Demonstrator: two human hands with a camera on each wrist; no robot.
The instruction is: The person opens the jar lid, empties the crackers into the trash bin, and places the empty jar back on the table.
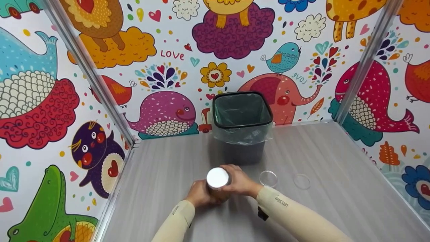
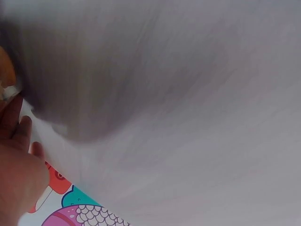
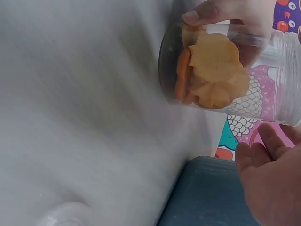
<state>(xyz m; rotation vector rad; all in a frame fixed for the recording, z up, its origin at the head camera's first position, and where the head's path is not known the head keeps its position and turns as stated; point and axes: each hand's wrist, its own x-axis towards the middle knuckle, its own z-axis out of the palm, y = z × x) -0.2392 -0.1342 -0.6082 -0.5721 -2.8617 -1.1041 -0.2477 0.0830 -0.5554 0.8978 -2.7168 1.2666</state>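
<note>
A clear jar (image 3: 235, 112) with orange-brown, scalloped pieces that look like cookies (image 3: 216, 61) inside is between my two hands. My left hand (image 1: 199, 194) grips the jar's lower body; its thumb and fingers show around the jar in the right wrist view. At the top, my right hand (image 1: 240, 179) curls around the side of the white lid (image 1: 217, 177). In the left wrist view, the left hand (image 2: 21, 174) and a sliver of the jar's contents appear only at the left edge. Whether the jar's base touches the table cannot be told.
A dark bin (image 1: 243, 151) with a clear liner bag (image 1: 242, 134) stands behind the hands, near the back wall. Two clear rings, a nearer-left ring (image 1: 261, 174) and a fainter ring (image 1: 294, 181), lie on the grey table (image 1: 161, 168) to the right. Patterned walls enclose the table.
</note>
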